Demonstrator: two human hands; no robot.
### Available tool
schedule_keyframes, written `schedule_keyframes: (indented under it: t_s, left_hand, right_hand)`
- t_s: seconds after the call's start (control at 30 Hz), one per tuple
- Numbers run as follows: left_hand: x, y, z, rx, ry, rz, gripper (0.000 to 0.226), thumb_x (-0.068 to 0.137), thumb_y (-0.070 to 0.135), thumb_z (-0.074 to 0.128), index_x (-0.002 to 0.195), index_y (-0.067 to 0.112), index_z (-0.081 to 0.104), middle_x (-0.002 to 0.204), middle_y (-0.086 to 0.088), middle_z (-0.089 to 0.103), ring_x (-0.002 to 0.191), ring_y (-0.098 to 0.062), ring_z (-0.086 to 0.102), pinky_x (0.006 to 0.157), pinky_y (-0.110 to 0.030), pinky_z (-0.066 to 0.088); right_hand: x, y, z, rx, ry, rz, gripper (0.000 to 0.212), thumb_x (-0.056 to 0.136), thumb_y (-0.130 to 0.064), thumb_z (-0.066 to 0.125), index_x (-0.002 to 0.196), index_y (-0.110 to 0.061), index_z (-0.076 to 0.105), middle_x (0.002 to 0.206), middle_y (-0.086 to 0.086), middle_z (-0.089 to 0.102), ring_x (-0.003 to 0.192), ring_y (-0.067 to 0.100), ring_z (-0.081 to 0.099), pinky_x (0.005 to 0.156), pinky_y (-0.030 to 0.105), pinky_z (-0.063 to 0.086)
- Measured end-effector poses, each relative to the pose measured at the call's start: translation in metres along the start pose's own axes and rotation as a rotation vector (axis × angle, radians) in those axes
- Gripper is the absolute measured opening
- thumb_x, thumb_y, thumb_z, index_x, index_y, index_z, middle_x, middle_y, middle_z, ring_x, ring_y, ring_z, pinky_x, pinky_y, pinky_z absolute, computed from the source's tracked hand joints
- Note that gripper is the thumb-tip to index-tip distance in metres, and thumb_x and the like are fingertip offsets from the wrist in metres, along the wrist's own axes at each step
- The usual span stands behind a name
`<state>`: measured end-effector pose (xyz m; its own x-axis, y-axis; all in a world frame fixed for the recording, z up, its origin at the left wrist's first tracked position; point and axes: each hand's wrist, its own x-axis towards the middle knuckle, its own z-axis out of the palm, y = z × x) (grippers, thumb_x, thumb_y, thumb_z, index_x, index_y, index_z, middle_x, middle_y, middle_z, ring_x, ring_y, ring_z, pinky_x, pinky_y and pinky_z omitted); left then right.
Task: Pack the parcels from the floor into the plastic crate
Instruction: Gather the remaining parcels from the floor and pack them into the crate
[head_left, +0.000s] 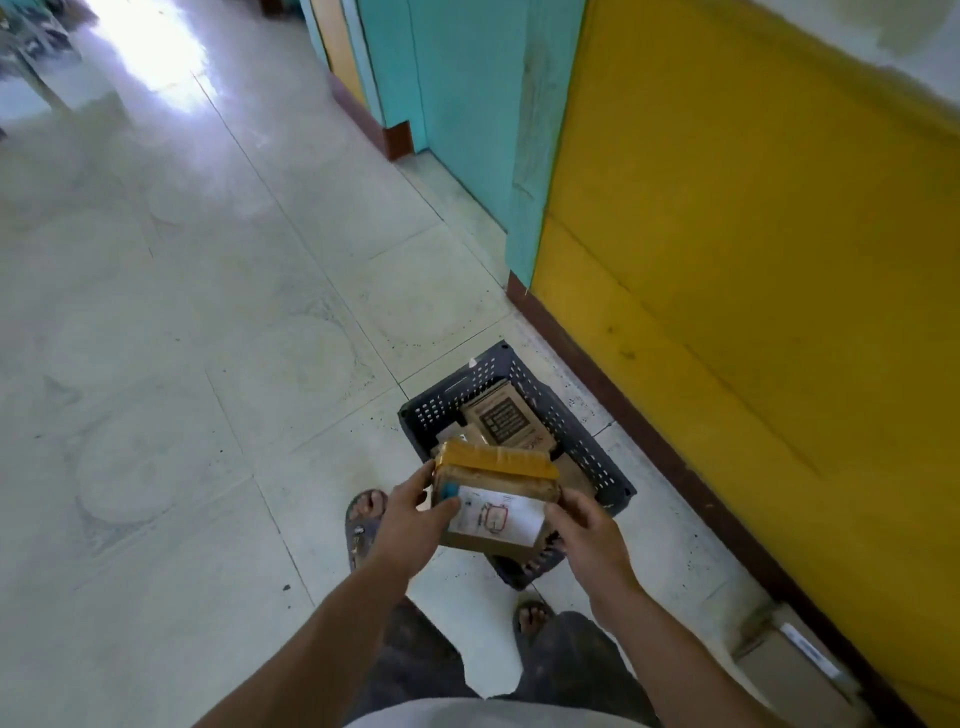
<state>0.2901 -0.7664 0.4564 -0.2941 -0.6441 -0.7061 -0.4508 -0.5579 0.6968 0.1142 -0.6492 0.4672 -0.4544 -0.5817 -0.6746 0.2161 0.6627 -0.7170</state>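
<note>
Person stood over the crate (584, 441), both arms out in front. Dark perforated plastic crate sat on the tiled floor (218, 364) at about 1 o'clock from the person's feet, turned corner-on and just beside the brown skirting of the yellow wall (753, 234).

Held parcel (493, 499): brown cardboard box, yellow tape along its far edge, white label with red scribble on top, small blue sticker at the label's 9 o'clock corner. It hung in the air above the near end of the crate, not touching it, slightly tilted.

Left hand (410, 525) gripped the parcel's 9 o'clock end, thumb on top by the blue sticker, fingers curled round the edge. Right hand (587, 525) held the 3 o'clock end, fingers curled round the side; how far they reached under it I could not tell.

Inside the crate, at its 12 o'clock end, lay another brown parcel (506, 418) with a dark printed square on its face, leaning tilted on flatter brown packets beneath. Count of those unclear.

One more cardboard box (795, 670) lay on the floor at about 4 o'clock from the crate, against the skirting, well apart from it; blurred, with a white strip on it.

Left foot (366, 514) in a sandal stood at 9 o'clock of the crate, near it. Right foot (532, 616) stood at the crate's 6 o'clock corner. Dark shorts (415, 660) showed below. Teal wall (457, 104) at 12 o'clock, bright glare on the floor at 11 o'clock, far off.
</note>
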Motion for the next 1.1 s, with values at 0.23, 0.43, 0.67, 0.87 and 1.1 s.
schedule_keyframes:
  t_s: [0.23,0.43,0.67,0.87,1.1]
  left_hand:
    - [0.128,0.046,-0.067,0.309,-0.249,0.026,0.034,0.096,0.016,0.055,0.129,0.02,0.053,0.115,0.004,0.065,0.091,-0.004,0.068,0.057,-0.012,0.054]
    - [0.197,0.043,-0.101,0.448,-0.293,-0.06,0.024,0.096,0.02,0.054,0.119,0.019,0.057,0.109,0.005,0.065,0.098,-0.008,0.064,0.053,-0.008,0.052]
    - [0.257,0.001,-0.082,0.614,-0.351,-0.134,0.015,0.099,0.023,0.049,0.1,0.032,0.061,0.1,0.01,0.068,0.099,-0.01,0.066,0.063,-0.018,0.057]
    - [0.291,-0.034,-0.055,0.743,-0.327,-0.083,0.02,0.1,0.027,0.046,0.112,0.031,0.06,0.102,0.008,0.066,0.096,-0.013,0.065,0.056,-0.014,0.052]
    - [0.33,-0.058,-0.036,0.636,-0.308,-0.131,0.027,0.101,0.022,0.042,0.119,0.025,0.061,0.104,0.004,0.068,0.099,-0.012,0.065,0.067,-0.021,0.051]
  right_hand:
    - [0.071,-0.021,0.106,0.17,0.325,0.204,0.012,0.094,-0.034,0.058,0.105,-0.037,0.06,0.11,-0.004,0.066,0.098,0.019,0.065,0.087,0.039,0.057]
    - [0.107,-0.013,0.17,0.199,0.463,0.368,0.012,0.091,-0.035,0.06,0.097,-0.029,0.069,0.094,-0.008,0.072,0.084,0.013,0.066,0.072,0.032,0.054]
    - [0.158,0.032,0.182,0.292,0.454,0.401,0.03,0.094,-0.025,0.057,0.122,-0.036,0.062,0.111,-0.01,0.068,0.102,0.01,0.062,0.067,0.021,0.049]
    - [0.188,0.087,0.181,0.348,0.469,0.44,0.032,0.092,-0.026,0.059,0.124,-0.03,0.06,0.116,-0.009,0.064,0.108,0.012,0.057,0.071,0.016,0.045]
    - [0.221,0.13,0.186,0.503,0.279,0.382,0.052,0.082,-0.037,0.064,0.132,-0.044,0.05,0.126,-0.009,0.062,0.117,0.012,0.058,0.084,0.028,0.056]
